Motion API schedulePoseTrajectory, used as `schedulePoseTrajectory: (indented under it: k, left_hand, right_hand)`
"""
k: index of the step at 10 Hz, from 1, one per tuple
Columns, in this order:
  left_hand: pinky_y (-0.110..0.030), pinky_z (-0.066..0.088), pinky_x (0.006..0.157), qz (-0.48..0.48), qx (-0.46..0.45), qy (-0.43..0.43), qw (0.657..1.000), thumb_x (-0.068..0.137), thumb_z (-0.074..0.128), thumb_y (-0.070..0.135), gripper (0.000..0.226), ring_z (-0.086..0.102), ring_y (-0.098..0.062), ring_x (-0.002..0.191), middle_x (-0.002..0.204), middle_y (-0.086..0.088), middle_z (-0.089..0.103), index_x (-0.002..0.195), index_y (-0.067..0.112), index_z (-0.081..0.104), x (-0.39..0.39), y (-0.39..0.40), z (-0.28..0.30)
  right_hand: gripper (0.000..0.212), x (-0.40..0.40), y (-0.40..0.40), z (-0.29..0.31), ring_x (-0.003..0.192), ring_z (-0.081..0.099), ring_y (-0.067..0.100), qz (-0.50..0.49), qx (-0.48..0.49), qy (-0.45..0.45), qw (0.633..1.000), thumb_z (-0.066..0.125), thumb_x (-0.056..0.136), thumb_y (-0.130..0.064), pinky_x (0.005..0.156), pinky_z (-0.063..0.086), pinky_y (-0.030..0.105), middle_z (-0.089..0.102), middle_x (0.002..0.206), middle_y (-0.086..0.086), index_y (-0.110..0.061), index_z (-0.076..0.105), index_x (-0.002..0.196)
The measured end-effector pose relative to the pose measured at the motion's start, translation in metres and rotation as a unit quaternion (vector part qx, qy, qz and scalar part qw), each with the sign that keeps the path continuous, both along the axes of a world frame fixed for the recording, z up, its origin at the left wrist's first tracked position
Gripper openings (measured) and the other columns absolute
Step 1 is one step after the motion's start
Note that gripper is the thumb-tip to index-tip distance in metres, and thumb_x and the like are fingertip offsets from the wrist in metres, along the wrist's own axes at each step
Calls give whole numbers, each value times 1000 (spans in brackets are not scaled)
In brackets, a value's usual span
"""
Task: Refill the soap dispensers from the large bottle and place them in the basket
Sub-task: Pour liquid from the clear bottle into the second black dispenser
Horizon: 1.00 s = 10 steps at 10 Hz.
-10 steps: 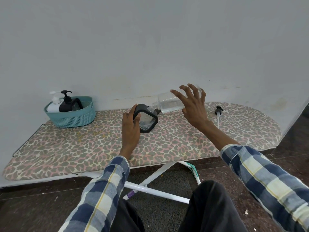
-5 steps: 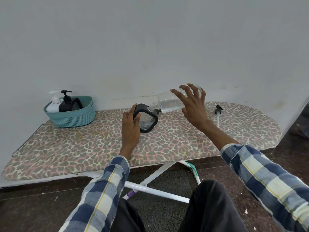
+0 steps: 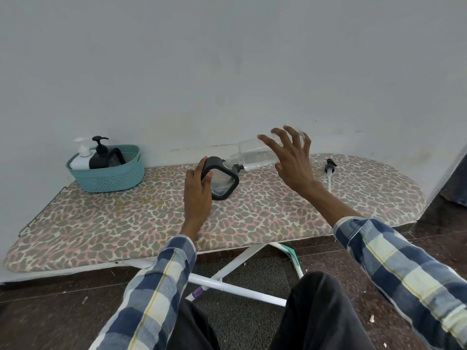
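My left hand grips a black-framed clear soap dispenser, tilted on the ironing board. My right hand holds the large clear bottle nearly on its side, fingers spread over its far end, its neck at the dispenser's opening. A black pump head with a white tube lies on the board to the right. At the left, a teal basket holds a white dispenser and a black dispenser.
The leopard-print board stands against a pale wall. Its white legs cross below, over a dark mat and a brown tiled floor. My dark trousers and checked sleeves fill the bottom of the view.
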<state>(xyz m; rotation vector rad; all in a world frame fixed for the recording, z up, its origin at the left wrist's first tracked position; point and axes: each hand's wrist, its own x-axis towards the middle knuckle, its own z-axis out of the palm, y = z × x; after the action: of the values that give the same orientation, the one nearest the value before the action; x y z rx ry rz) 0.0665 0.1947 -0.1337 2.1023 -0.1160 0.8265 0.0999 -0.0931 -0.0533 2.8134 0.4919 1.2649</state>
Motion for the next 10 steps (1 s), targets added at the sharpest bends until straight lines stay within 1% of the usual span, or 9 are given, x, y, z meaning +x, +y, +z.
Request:
schedulePoseTrajectory:
  k: [2,3,4,5,6,8,9,10]
  left_hand:
    - [-28,46,86,0,0,-6,1000,114,36,54,56,54,-19,102,121,-1,48,166,33,39,-1,0,1]
    - [-24,43,84,0,0,-8,1000,114,36,52,55,54,-18,101,121,-1,48,166,33,39,-2,-1,1]
    - [-27,45,85,-3,-1,-7,1000,115,37,52,54,54,-19,101,121,-1,48,166,34,39,-2,-1,1]
    - [-30,47,89,-4,-3,-4,1000,114,36,53,55,55,-19,104,122,-1,49,165,35,39,0,0,0]
    - [-30,45,91,-3,-2,-3,1000,114,35,54,55,55,-18,107,123,-2,49,165,35,39,1,0,0]
    - [-25,42,89,-6,-6,-2,1000,114,36,53,54,54,-18,106,123,-1,48,165,36,39,1,0,0]
    - [-14,39,83,-5,-6,-4,1000,112,35,56,57,54,-17,104,121,-2,48,165,35,39,0,0,1]
    - [-12,39,84,-6,-7,-6,1000,112,35,56,57,54,-17,105,122,-1,48,165,35,39,0,-1,1]
  right_hand:
    - [105,1,0,0,156,25,30,-1,1,0,1000,76,76,3,122,22,60,37,160,-1,-44,34,160]
    - [105,1,0,0,156,25,31,2,1,1,1000,75,76,4,121,22,60,38,160,0,-43,35,160]
    - [104,0,0,1,156,25,30,2,1,0,1000,75,76,4,122,22,60,38,160,0,-43,35,160]
    - [105,0,0,1,155,25,30,6,3,-1,1000,75,75,5,121,21,59,38,160,0,-43,35,160]
    - [105,-1,-1,1,155,26,30,10,5,-3,1000,74,74,6,121,21,59,39,159,0,-42,36,160]
    - [104,0,-1,1,155,26,31,11,6,1,1000,75,75,5,122,21,60,38,159,0,-42,36,160]
    - [105,0,-1,1,155,26,30,10,5,-2,1000,75,74,5,122,22,60,38,159,0,-42,36,160]
    - [106,0,-1,1,155,26,30,11,5,-3,1000,74,74,6,122,22,60,38,159,0,-42,36,160]
